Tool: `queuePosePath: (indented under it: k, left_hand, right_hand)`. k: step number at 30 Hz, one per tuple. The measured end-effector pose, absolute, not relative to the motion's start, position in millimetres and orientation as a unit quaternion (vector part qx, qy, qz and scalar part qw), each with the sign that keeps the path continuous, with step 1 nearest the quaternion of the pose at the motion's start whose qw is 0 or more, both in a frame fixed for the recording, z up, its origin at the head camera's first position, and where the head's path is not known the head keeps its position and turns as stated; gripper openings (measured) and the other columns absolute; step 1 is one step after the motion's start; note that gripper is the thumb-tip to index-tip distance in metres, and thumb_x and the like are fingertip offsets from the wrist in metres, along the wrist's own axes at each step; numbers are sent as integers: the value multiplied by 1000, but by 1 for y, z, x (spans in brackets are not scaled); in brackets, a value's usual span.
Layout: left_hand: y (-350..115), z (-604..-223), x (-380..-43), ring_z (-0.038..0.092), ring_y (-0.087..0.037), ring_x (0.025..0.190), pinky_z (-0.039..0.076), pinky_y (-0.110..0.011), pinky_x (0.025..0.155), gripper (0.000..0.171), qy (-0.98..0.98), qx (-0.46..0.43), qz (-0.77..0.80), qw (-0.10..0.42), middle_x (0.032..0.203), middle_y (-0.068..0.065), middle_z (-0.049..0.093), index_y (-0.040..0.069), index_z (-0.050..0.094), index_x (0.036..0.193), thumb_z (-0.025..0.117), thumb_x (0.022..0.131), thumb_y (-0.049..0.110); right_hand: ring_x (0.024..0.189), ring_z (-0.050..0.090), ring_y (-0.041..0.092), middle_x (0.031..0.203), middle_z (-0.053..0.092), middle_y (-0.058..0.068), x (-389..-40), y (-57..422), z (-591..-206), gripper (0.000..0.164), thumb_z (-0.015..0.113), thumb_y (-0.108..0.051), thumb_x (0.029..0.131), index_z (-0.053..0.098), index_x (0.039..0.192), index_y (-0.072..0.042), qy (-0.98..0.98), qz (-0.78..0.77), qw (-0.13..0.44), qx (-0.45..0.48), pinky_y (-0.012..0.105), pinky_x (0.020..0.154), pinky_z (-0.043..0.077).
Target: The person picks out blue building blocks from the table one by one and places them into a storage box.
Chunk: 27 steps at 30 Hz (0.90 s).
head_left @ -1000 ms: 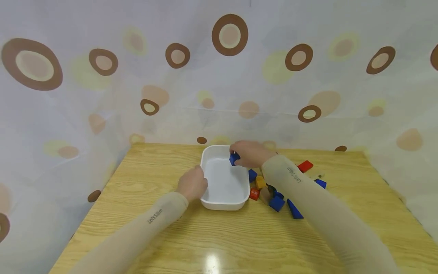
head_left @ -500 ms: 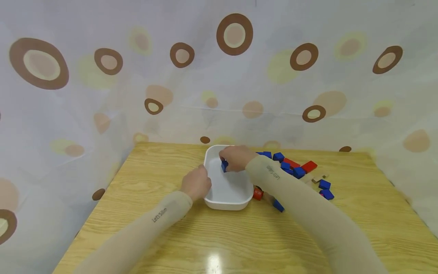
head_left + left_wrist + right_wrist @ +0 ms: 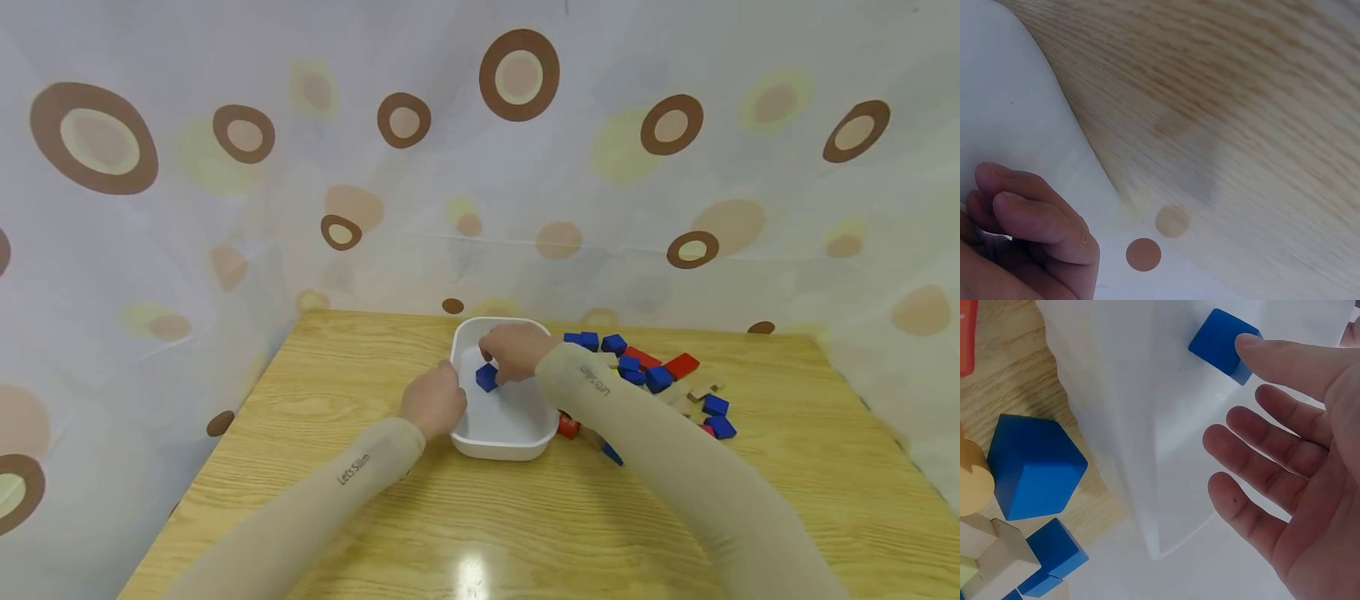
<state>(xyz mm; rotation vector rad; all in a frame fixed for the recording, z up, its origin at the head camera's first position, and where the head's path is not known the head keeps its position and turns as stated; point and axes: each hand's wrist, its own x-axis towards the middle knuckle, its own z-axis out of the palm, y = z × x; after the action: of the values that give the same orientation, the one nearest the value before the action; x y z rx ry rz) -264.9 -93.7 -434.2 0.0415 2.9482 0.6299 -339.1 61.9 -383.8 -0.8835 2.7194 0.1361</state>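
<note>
A blue block (image 3: 487, 377) with several flat sides lies on the floor of a white tray (image 3: 501, 452). My right hand (image 3: 517, 352) is over the tray with its fingers loose and spread apart. In the right wrist view the thumb (image 3: 1291, 362) overlaps one corner of the block, while the other fingers are away from it. At the tray's left side, my left hand (image 3: 435, 402) holds the rim, its fingers (image 3: 1041, 219) curled at the wall in the left wrist view.
To the right of the tray lies a loose pile of blue blocks (image 3: 658, 379), red blocks (image 3: 681, 365) and bare wooden pieces (image 3: 703, 392). A red block (image 3: 567, 426) is close by the tray's right wall. A patterned sheet (image 3: 555, 192) hangs behind the wooden table (image 3: 360, 358).
My right hand has carried the blue block leftward and down into the tray, then let go of it with the fingers loosening. The left hand has stayed at the tray's rim.
</note>
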Motion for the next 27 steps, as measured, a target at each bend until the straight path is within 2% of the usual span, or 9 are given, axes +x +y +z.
queuePosePath:
  k: [5, 8, 15, 22, 27]
  left_hand:
    - [-93, -435, -264, 62, -20, 76, 56, -33, 68, 40, 977, 12, 203, 62, 94, -11, 62, -8, 51, 130, 54, 100, 19]
    - [-93, -435, -264, 62, -20, 77, 56, -32, 69, 43, 976, 8, 206, 66, 95, -11, 63, -7, 49, 134, 54, 100, 20]
    - [-92, -436, -266, 62, -19, 78, 56, -31, 71, 43, 978, 4, 201, 61, 96, -10, 63, -6, 49, 135, 54, 101, 20]
    - [-92, -437, -267, 62, -19, 79, 56, -33, 72, 46, 980, 6, 192, 58, 98, -11, 64, -7, 47, 137, 52, 101, 21]
    - [-92, -436, -264, 61, -21, 79, 56, -35, 74, 42, 980, 5, 192, 55, 96, -10, 64, -6, 50, 133, 53, 100, 20]
  right_hand:
    - [93, 60, 16, 112, 69, 1, -336, 75, -380, 34, 79, -29, 87, 68, 116, -16, 940, 9, 135, -315, 34, 90, 54]
    - [94, 59, 18, 111, 69, 4, -332, 87, -372, 32, 77, -26, 89, 68, 117, -13, 936, -6, 124, -329, 36, 90, 54]
    - [90, 58, 18, 100, 65, 0, -317, 125, -358, 24, 71, -26, 94, 69, 113, -12, 936, -32, 93, -338, 34, 86, 54]
    - [81, 56, 17, 90, 64, -3, -315, 169, -363, 14, 69, -24, 94, 71, 105, -14, 947, -56, 56, -312, 34, 78, 53]
    - [80, 57, 15, 89, 66, -5, -311, 189, -372, 9, 66, -24, 96, 71, 100, -17, 947, -68, 77, -305, 34, 77, 54]
